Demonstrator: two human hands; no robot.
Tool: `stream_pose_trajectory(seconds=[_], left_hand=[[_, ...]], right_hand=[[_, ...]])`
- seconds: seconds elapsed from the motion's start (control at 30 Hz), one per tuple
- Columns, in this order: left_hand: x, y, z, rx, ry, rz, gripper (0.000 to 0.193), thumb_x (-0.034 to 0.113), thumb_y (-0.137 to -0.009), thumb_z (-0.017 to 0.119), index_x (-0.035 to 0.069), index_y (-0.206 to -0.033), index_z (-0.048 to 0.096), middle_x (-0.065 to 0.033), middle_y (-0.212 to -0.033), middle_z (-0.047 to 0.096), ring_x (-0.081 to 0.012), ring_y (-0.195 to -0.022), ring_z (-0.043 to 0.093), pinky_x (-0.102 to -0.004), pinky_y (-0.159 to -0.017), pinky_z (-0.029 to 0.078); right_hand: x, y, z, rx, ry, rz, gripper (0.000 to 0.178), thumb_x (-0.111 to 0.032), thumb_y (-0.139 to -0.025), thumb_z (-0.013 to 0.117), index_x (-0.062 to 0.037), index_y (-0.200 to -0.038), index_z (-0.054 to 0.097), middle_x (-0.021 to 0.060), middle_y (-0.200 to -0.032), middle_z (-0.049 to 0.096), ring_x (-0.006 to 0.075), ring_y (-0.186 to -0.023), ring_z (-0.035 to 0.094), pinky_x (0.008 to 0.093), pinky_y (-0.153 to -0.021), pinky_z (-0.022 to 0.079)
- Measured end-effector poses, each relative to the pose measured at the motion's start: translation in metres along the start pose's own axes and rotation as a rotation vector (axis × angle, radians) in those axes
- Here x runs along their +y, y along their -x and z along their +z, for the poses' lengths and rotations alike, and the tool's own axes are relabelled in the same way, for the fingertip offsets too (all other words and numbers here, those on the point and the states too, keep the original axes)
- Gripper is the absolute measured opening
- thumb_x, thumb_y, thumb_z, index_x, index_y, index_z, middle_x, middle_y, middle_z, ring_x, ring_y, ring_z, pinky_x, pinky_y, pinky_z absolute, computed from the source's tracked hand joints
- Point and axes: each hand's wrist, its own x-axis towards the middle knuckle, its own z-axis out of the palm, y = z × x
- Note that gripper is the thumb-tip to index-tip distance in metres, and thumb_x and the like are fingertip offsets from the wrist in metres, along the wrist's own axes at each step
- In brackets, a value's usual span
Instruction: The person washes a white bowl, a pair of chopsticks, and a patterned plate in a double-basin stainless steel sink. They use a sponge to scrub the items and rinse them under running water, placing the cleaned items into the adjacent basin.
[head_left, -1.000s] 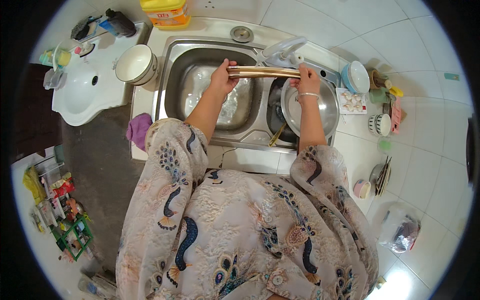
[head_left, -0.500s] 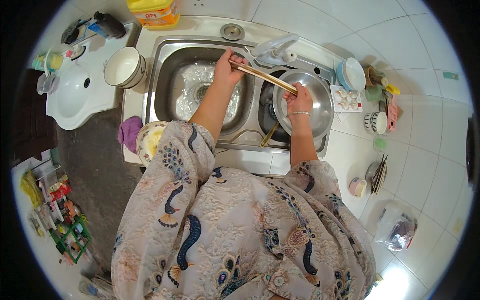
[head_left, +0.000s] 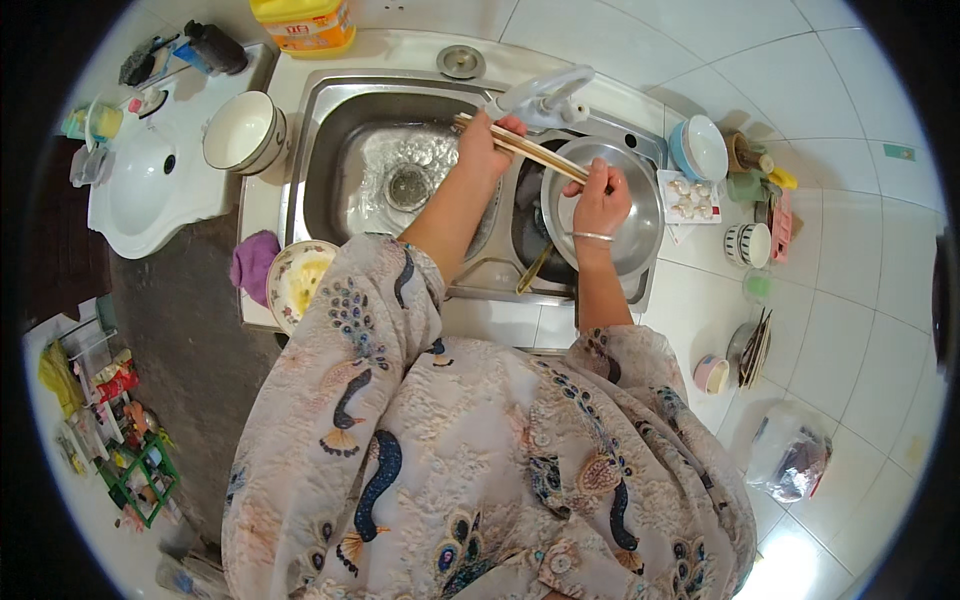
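A bundle of wooden chopsticks (head_left: 535,153) slants down to the right over the double steel sink (head_left: 310,190). My left hand (head_left: 487,143) is closed round the bundle near its upper left end. At the lower right end my right hand (head_left: 600,203) grips it, above a round steel basin (head_left: 640,235) set over the smaller bowl. How many chopsticks there are is hard to make out. In the larger bowl, water lies around the round drain (head_left: 408,187). The pale faucet (head_left: 545,97) reaches over from behind, close to my left hand.
On the left stand stacked bowls (head_left: 240,135), a patterned bowl with yellowish contents (head_left: 300,285) and a purple cloth (head_left: 255,265). A yellow jug (head_left: 305,25) is at the back. To the right are a blue-white bowl (head_left: 703,148), a white tray (head_left: 688,197) and striped cups (head_left: 748,244).
My left hand has slid right along the chopsticks, closer to my right hand, and their upper left ends now stick out past it. My right hand has turned slightly.
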Motion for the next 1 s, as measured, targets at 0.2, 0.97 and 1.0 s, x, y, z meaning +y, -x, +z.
stream_pose_trajectory(seconds=[0.2, 0.97, 1.0], left_hand=[[0.073, 0.026, -0.030, 0.028, -0.091, 0.238, 0.019, 0.021, -0.088, 0.048, 0.003, -0.086, 0.047, -0.0113, -0.074, 0.055, -0.0245, -0.069, 0.059, -0.0420, -0.071, 0.051], [0.158, 0.150, -0.066, -0.225, -1.828, 0.397, 0.035, 0.033, -0.082, 0.059, 0.000, -0.094, 0.062, -0.0024, -0.062, 0.054, -0.0101, -0.058, 0.051, -0.0236, -0.054, 0.040], [0.160, 0.150, -0.069, -0.175, -1.671, 0.218, 0.032, 0.035, -0.084, 0.056, 0.004, -0.087, 0.064, 0.0023, -0.055, 0.047, -0.0051, -0.045, 0.039, -0.0205, -0.041, 0.030]], right_hand=[[0.027, -0.026, 0.030, 0.051, -0.278, 0.367, 0.033, -0.028, -0.087, 0.051, -0.0009, -0.069, 0.048, 0.0061, -0.051, 0.049, 0.0129, -0.035, 0.045, 0.0253, -0.032, 0.035], [0.062, -0.042, 0.147, -0.127, -1.079, 1.092, 0.030, -0.034, -0.093, 0.033, -0.0066, -0.101, 0.043, 0.0155, -0.088, 0.057, 0.0295, -0.074, 0.060, 0.0451, -0.068, 0.052], [0.059, -0.038, 0.138, -0.225, -1.185, 1.092, 0.027, -0.033, -0.093, 0.035, -0.0098, -0.105, 0.044, 0.0151, -0.097, 0.056, 0.0317, -0.082, 0.059, 0.0479, -0.077, 0.048]])
